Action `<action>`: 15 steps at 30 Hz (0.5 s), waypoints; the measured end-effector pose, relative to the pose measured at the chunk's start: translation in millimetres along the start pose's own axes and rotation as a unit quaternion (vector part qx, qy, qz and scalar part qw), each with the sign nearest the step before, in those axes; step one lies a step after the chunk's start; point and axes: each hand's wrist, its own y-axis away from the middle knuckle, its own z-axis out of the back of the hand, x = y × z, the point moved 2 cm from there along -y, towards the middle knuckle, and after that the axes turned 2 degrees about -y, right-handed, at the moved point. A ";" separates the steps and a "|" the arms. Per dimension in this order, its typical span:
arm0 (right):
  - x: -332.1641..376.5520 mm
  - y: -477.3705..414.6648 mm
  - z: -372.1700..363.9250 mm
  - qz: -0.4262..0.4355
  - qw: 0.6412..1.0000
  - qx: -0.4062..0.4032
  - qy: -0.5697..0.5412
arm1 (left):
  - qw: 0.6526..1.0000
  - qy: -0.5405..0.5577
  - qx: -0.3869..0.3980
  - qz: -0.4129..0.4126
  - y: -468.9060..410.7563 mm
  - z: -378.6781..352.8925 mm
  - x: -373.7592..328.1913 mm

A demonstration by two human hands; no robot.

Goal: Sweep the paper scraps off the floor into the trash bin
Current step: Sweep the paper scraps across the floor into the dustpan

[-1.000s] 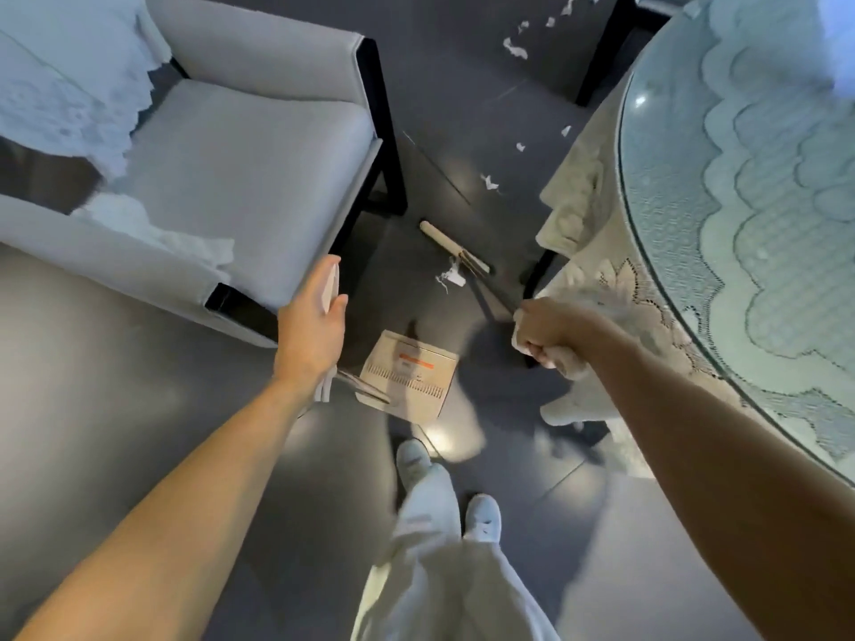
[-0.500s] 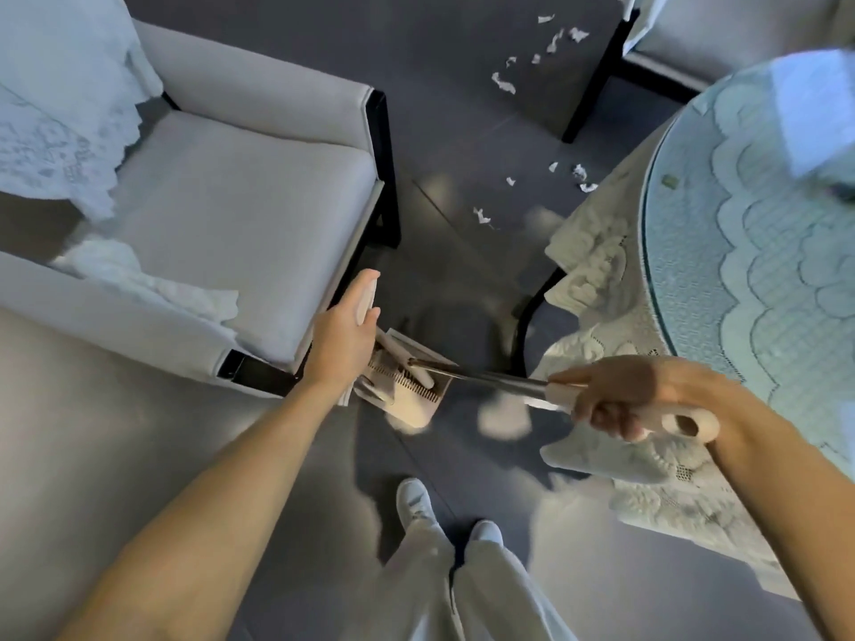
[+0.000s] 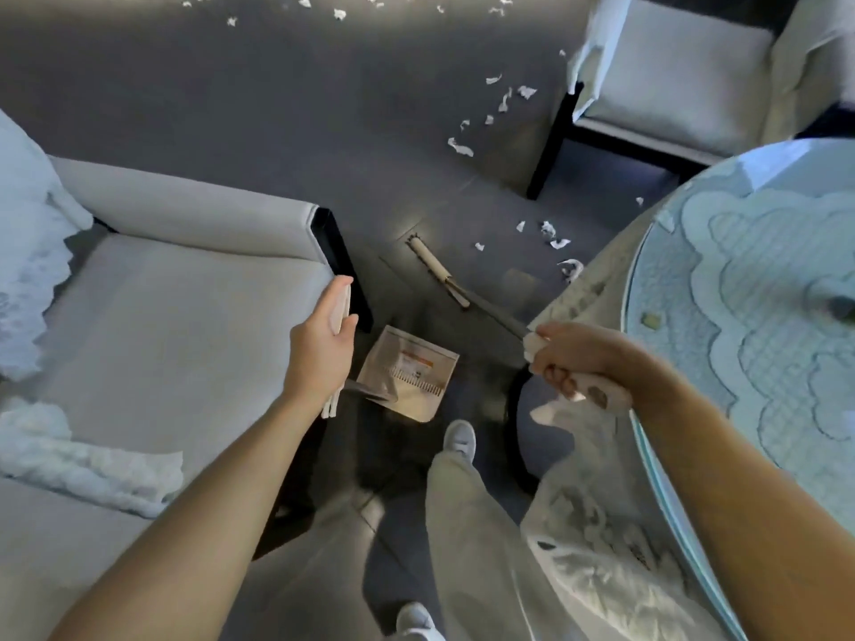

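Note:
My left hand (image 3: 324, 344) grips the white upright handle of a beige dustpan (image 3: 407, 372), whose pan sits on the dark floor just ahead of my feet. My right hand (image 3: 583, 363) holds the pale handle of a broom; its dark shaft runs forward to the beige broom head (image 3: 437, 270) on the floor. White paper scraps (image 3: 550, 235) lie beyond the broom head near the table, more scraps (image 3: 497, 106) lie further out by the far chair, and several others sit along the top edge. No trash bin is in view.
A grey armchair (image 3: 176, 307) stands at my left, draped with white lace. A round table (image 3: 749, 316) with a lace cloth fills the right side. Another grey chair (image 3: 671, 85) stands at the back right. Dark floor lies between them.
The broom head has swung away from the dustpan and now rests further forward on the floor. My view has tilted up, showing more scraps ahead. I have stepped forward.

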 end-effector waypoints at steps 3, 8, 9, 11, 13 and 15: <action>34.2 -55.0 42.2 0.002 0.998 -0.042 0.048 | 1.000 0.004 0.016 0.008 -64.0 -23.7 -10.6; 71.5 -114.9 79.7 -0.031 0.992 -0.037 0.114 | 0.999 -0.020 0.045 0.002 -154.9 -53.1 -24.4; 75.8 -121.3 80.8 -0.042 0.993 -0.020 0.111 | 0.998 -0.023 0.054 -0.002 -169.2 -57.9 -27.7; 81.2 -127.9 79.2 -0.071 0.993 0.028 0.095 | 0.997 -0.023 0.070 -0.006 -192.2 -65.8 -33.7; 84.9 -123.7 79.5 -0.086 0.988 0.079 0.100 | 0.997 -0.027 0.073 -0.010 -207.5 -69.7 -36.3; 86.0 -111.4 89.4 -0.109 0.986 0.122 0.018 | 0.997 -0.028 0.074 -0.013 -213.4 -68.1 -36.8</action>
